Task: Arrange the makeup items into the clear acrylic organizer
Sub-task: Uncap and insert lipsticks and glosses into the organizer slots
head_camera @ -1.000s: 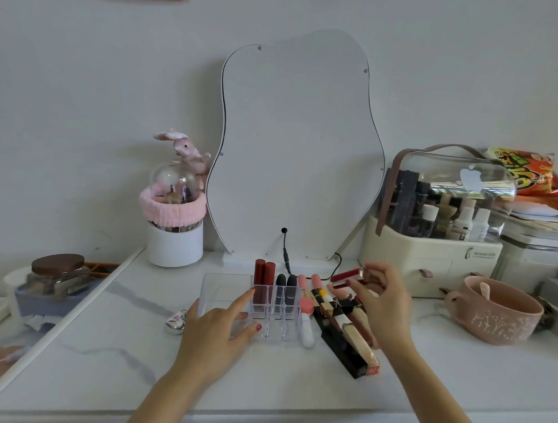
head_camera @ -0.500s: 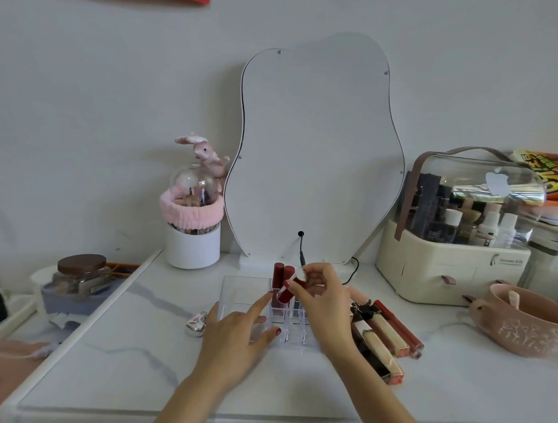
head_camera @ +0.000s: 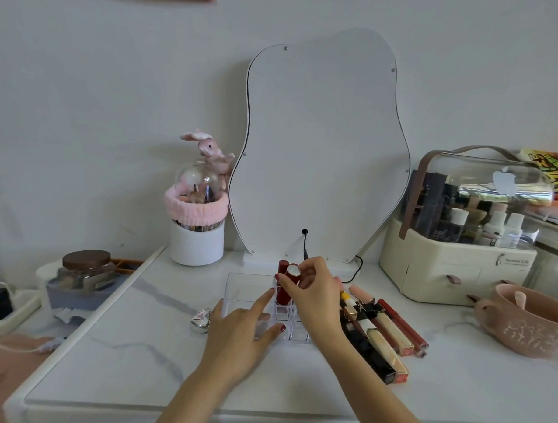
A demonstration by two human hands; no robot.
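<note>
Counter: white marble-look counter against a pale grey wall; places below are given relative to the clear acrylic organizer at its middle.
Left hand: left hand lies flat and open on the organizer's near-left part, fingers spread, index finger pointing toward the slotted section; it grips nothing.
Right hand: right hand reaches over the organizer's right, slotted section, thumb and fingers closed round the top of a dark red lipstick tube.
Lipstick tube: stands upright with its lower end inside a slot, silver cap end facing up just under the fingertips; a second dark red tube stands touching behind it.
Organizer: open tray compartments on its left show bare plastic; narrow slots sit on its right, partly hidden by the right hand.
Loose makeup: a row of lip gloss tubes lies on the counter just right of the organizer, beside the right wrist, angled away to the near right.
Silver trinket: a small silver trinket sits just left of the organizer, near the left hand's thumb side.
Further right: pink bowl, well apart.
Behind: wavy-edged mirror stands directly behind the organizer; white brush holder behind-left; cream storage case behind-right.
</note>
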